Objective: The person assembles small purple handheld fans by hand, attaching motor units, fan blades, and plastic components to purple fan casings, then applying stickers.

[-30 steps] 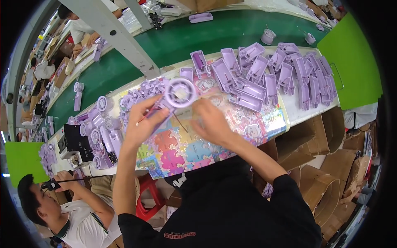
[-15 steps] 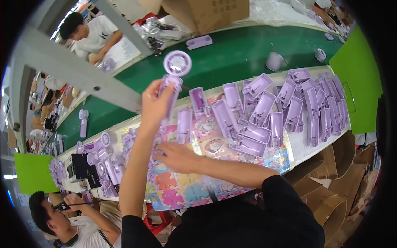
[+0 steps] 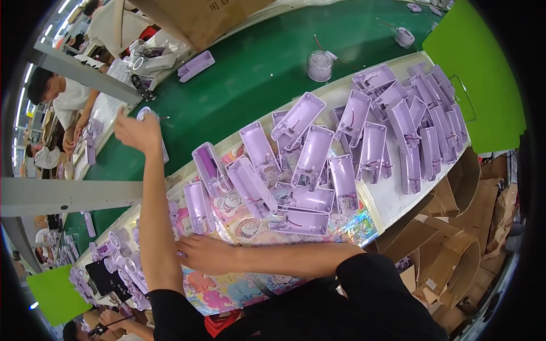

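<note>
My left hand (image 3: 138, 133) is stretched out over the green belt, closed around a lavender handheld fan (image 3: 165, 152). Part of the fan's round head shows past the fingers, and the hand hides much of its body. Low over the colourful puzzle-pattern mat (image 3: 227, 290), my right hand (image 3: 203, 254) has its fingers curled near my left forearm; a small dark and purple bit shows at the fingertips, too small to name. Lavender half-shells (image 3: 198, 206) with thin wires lie just beyond it, and a large group of them (image 3: 314, 153) spreads to the right.
A green conveyor belt (image 3: 244, 74) runs behind the table, carrying a round lavender part (image 3: 319, 66) and an open shell (image 3: 196, 66). A grey metal post (image 3: 74, 196) juts in from the left. Assembled fans (image 3: 120, 250) crowd the left; cardboard boxes (image 3: 449, 261) stand at right. Co-workers sit nearby.
My left hand has carried the fan leftward, out over the belt. My right hand has drawn back nearer to me, and the whole view has turned.
</note>
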`<state>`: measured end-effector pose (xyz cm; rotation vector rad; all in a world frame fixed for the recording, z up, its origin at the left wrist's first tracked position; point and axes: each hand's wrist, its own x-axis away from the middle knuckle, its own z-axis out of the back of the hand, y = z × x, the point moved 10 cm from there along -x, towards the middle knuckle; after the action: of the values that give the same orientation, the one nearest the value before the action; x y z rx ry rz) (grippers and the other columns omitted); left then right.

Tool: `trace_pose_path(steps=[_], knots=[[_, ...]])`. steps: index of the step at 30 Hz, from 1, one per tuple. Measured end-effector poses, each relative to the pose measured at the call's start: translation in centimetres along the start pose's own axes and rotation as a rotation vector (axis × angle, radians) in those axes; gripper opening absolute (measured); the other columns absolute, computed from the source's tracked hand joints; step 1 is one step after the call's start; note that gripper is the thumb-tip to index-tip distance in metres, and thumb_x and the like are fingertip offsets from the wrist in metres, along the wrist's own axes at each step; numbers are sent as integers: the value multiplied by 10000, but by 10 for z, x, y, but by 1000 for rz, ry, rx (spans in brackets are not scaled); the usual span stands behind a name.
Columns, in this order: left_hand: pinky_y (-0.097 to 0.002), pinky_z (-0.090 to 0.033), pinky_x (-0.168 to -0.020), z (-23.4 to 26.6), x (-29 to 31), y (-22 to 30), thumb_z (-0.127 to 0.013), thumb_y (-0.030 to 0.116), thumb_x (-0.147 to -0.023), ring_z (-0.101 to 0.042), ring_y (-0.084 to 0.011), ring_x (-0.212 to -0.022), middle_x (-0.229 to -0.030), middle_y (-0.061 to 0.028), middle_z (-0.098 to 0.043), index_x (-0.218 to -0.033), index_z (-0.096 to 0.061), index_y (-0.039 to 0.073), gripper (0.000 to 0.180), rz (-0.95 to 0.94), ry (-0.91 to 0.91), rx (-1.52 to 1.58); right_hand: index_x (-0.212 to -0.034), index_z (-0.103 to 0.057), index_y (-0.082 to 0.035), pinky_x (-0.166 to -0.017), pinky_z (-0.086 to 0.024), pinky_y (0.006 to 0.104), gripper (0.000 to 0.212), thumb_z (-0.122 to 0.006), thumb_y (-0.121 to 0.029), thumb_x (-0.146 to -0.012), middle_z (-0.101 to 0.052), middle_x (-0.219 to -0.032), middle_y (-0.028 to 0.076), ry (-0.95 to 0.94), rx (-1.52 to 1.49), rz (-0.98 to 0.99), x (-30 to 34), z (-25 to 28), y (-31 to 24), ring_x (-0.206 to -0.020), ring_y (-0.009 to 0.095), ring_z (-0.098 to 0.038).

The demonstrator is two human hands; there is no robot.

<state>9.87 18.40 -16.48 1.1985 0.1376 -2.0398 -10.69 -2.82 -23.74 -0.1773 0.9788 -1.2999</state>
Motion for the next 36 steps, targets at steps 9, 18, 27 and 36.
trace_pose_path(steps=[9, 18, 27, 36], knots=[[-513, -423, -1056, -101, 6, 138, -726, 191, -781, -498, -372, -1264, -1346, -116, -551, -1235, -632, 151, 466, -625, -491, 180, -1002, -621, 19, -920, -523, 418, 241, -614, -121, -806, -557, -1229, 228, 49, -33, -9, 2, 3, 0, -1147, 354, -582], [-493, -453, -1027, -132, 29, 140, -726, 311, -863, -618, -332, -1143, -1078, -127, -681, -1042, -709, 144, 246, -664, -881, -93, -1005, -629, 12, -957, -512, 405, 231, -612, -133, -826, -560, -1240, 207, 50, -18, 1, 2, 7, 2, -1194, 342, -566], [-480, -522, -727, 70, 59, 136, -725, 315, -841, -678, -402, -814, -895, -223, -695, -1087, -662, 44, 372, -557, -927, 262, -1068, -624, -7, -973, -494, 408, 379, -697, -146, -723, -559, -1199, 185, 50, -46, 35, 3, 6, 3, -1168, 323, -545], [-507, -540, -749, 127, 113, 99, -755, 346, -849, -674, -442, -871, -1050, -240, -647, -1152, -646, 15, 462, -542, -1026, 189, -1077, -626, 2, -928, -511, 427, 293, -604, -137, -819, -588, -1160, 167, 70, -30, 36, 1, 12, -2, -1116, 321, -602]])
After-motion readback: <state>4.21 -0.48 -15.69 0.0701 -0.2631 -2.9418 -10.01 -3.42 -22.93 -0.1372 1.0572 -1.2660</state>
